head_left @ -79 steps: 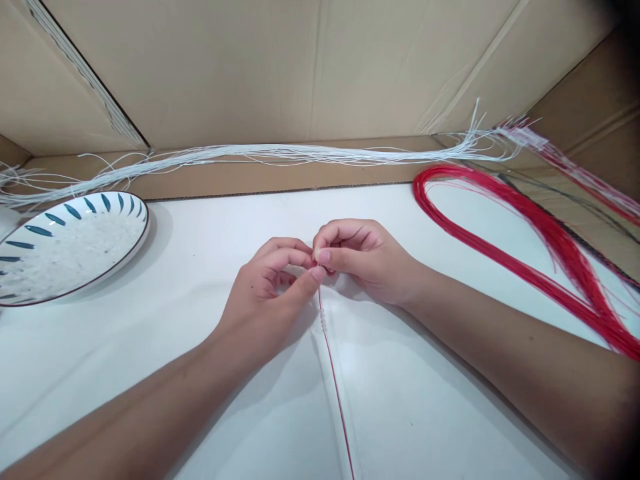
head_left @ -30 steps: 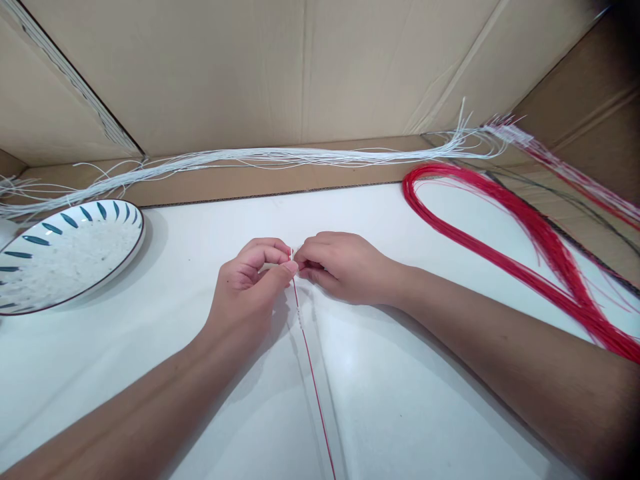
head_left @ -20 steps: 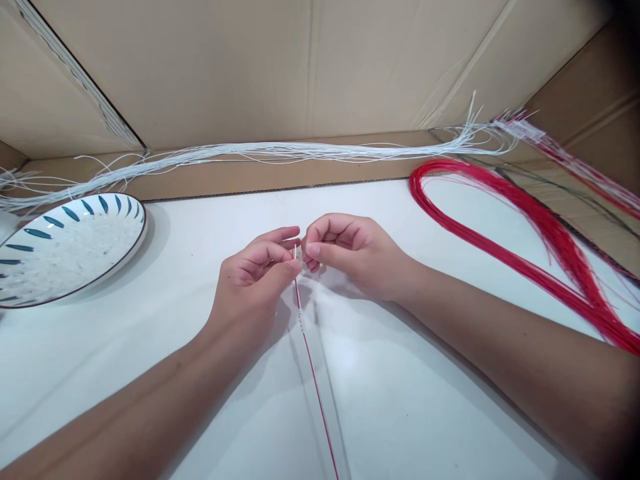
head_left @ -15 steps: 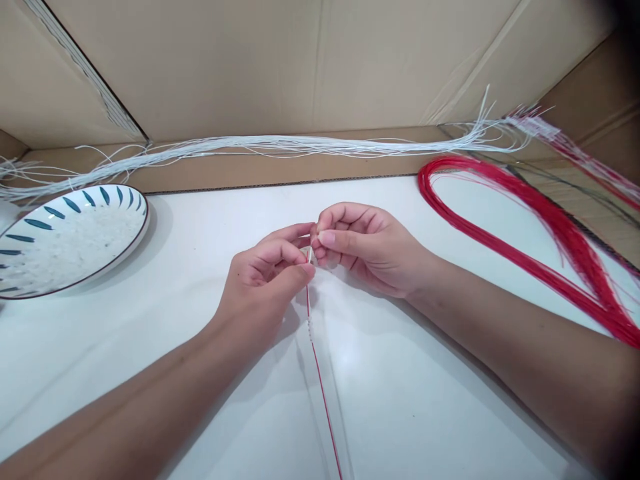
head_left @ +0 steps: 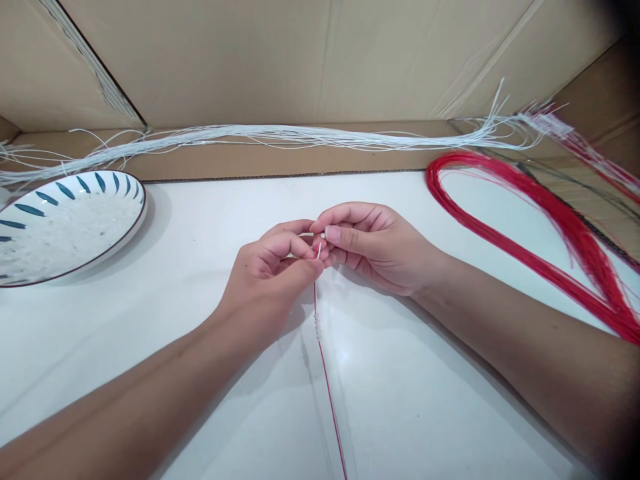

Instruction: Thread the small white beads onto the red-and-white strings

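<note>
My left hand (head_left: 273, 277) pinches a thin red cord (head_left: 329, 390) between thumb and forefinger, near its upper end. A short white tip (head_left: 319, 250) sticks up past the thumb. Below the grip, several small whitish beads (head_left: 317, 328) sit in a row on the cord, which runs down to the bottom edge of the view. Close by, my right hand (head_left: 383, 250) is closed, thumb against forefinger, on a small white bead (head_left: 323, 235) just above the tip. The fingers of both hands meet or overlap there, partly hiding one another.
At the left stands a white plate with blue leaf marks (head_left: 31, 211), holding many small whitish beads (head_left: 75, 230). A bundle of white cords (head_left: 280, 135) lies along the cardboard wall (head_left: 225, 60). Looped red cords (head_left: 515, 250) rest on the white table (head_left: 425, 400) at the right.
The white tip now stands clear above my left thumb, and the bead shows at my right fingertips. Both hands sit slightly farther right in view, while the plate appears shifted left.
</note>
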Demonstrator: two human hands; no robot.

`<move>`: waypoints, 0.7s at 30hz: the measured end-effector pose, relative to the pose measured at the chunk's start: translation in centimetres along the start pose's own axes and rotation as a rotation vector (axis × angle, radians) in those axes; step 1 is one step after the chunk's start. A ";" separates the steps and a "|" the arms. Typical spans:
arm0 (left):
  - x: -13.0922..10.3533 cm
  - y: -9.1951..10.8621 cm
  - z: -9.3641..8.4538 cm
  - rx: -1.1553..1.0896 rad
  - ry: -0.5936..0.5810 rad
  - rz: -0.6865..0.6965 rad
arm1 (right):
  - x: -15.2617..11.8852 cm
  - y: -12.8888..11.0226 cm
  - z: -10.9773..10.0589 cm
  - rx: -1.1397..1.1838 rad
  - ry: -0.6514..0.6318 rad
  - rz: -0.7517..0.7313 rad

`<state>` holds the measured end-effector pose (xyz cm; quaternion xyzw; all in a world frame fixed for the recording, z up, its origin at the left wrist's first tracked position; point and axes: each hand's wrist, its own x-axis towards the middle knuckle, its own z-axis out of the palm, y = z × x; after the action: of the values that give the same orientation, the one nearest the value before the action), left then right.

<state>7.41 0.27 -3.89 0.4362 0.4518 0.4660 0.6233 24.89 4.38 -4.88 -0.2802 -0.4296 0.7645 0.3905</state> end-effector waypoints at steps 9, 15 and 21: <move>0.0 0.1 -0.1 -0.004 0.000 0.004 | 0.0 0.0 0.1 -0.037 -0.005 -0.012; 0.0 0.1 0.0 0.006 -0.004 0.012 | 0.0 -0.1 0.3 -0.026 -0.024 0.002; 0.0 0.1 -0.1 0.001 -0.018 0.010 | 0.0 0.2 0.1 -0.037 -0.047 -0.028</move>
<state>7.31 0.31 -3.85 0.4432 0.4442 0.4650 0.6246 24.73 4.30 -4.98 -0.2635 -0.4567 0.7571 0.3857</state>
